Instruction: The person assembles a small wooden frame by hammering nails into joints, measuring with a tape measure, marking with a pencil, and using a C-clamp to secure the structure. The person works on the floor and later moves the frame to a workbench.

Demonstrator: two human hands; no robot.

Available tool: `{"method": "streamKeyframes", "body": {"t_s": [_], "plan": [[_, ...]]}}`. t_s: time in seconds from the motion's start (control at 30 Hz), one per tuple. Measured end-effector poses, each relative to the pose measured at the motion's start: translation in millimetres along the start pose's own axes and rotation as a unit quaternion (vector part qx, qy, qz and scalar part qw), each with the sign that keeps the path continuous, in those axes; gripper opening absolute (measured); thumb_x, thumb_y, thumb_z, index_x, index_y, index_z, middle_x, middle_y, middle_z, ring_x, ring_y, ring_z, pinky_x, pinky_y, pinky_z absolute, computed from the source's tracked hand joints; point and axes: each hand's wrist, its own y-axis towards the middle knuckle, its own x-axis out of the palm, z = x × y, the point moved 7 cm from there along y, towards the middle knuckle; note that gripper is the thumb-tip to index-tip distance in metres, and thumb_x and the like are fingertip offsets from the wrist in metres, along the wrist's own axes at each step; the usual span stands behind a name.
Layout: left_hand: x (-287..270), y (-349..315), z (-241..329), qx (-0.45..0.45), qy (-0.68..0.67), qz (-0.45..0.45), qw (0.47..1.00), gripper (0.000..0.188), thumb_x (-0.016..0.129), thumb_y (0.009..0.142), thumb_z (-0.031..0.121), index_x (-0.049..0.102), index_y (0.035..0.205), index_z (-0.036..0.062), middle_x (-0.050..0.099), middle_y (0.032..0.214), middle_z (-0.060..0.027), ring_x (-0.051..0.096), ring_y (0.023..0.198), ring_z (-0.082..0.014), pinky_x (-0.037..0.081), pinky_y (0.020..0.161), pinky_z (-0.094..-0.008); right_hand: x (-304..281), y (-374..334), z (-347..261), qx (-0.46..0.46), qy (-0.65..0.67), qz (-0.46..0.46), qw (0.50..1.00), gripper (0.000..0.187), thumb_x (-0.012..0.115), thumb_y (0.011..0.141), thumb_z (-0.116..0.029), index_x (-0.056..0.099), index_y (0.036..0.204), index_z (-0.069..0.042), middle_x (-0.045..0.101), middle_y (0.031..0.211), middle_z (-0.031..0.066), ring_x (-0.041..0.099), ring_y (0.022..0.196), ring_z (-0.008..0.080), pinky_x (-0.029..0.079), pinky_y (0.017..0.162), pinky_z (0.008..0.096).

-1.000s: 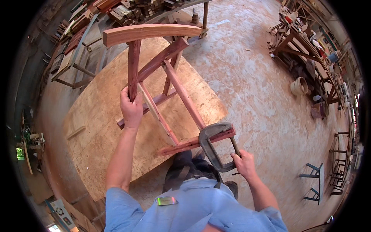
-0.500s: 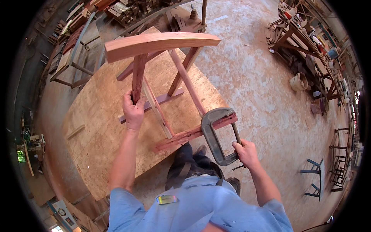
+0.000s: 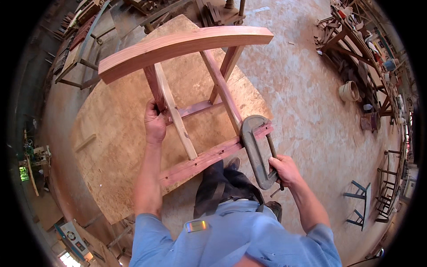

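Observation:
A reddish wooden frame point(image 3: 221, 82), seemingly a chair or stool part, stands over the plywood tabletop point(image 3: 111, 164). A thick curved rail point(image 3: 187, 46) crosses its top; a straight bar with small dark holes point(image 3: 209, 159) runs along its near side. My left hand point(image 3: 155, 127) is closed round a dark red upright point(image 3: 154, 89) below the curved rail's left half. Around the bar's right end sits a grey metal C-clamp point(image 3: 258, 160). My right hand point(image 3: 286, 170) is closed on the clamp at its screw side, past the table's edge; its fingertips are partly hidden.
A small wooden strip point(image 3: 85, 143) lies on the tabletop's left. Cluttered racks with timber and a white bucket point(image 3: 348, 91) line the right side. A small dark blue frame point(image 3: 361, 202) rests on the floor at right. Another bench point(image 3: 80, 49) stands at far left.
The wooden frame has tilted and turned, its curved rail's left end coming lower and its right end higher. The clamp and my right hand have shifted slightly right. Both hands keep their grips.

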Motion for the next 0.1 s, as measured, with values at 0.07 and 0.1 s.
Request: {"method": "streamKeyframes", "body": {"t_s": [0.07, 0.1], "plan": [[-7.5, -0.4, -8.5, 0.035, -0.034, -0.017, 0.999, 0.035, 0.065, 0.085, -0.004, 0.051, 0.115, 0.0068, 0.062, 0.102, -0.0062, 0.065, 0.088, -0.0176, 0.057, 0.074, -0.0301, 6.8, 3.7, -1.1, 0.01, -0.015, -0.002, 1.0, 0.031, 0.06, 0.091, -0.029, 0.057, 0.07, -0.005, 0.052, 0.057, 0.0009, 0.043, 0.038, 0.0094, 0.034, 0.033, 0.0268], [-12.5, -1.0, -13.6, 0.046, -0.041, -0.016, 0.998, 0.035, 0.065, 0.086, -0.003, 0.051, 0.116, 0.0074, 0.062, 0.102, -0.0058, 0.064, 0.09, -0.0172, 0.057, 0.077, -0.0298, 10.9, 4.1, -4.0, 0.017, -0.028, -0.004, 0.999, 0.031, 0.059, 0.091, -0.027, 0.056, 0.069, -0.006, 0.053, 0.058, 0.0019, 0.044, 0.038, 0.0104, 0.035, 0.032, 0.028]]}}
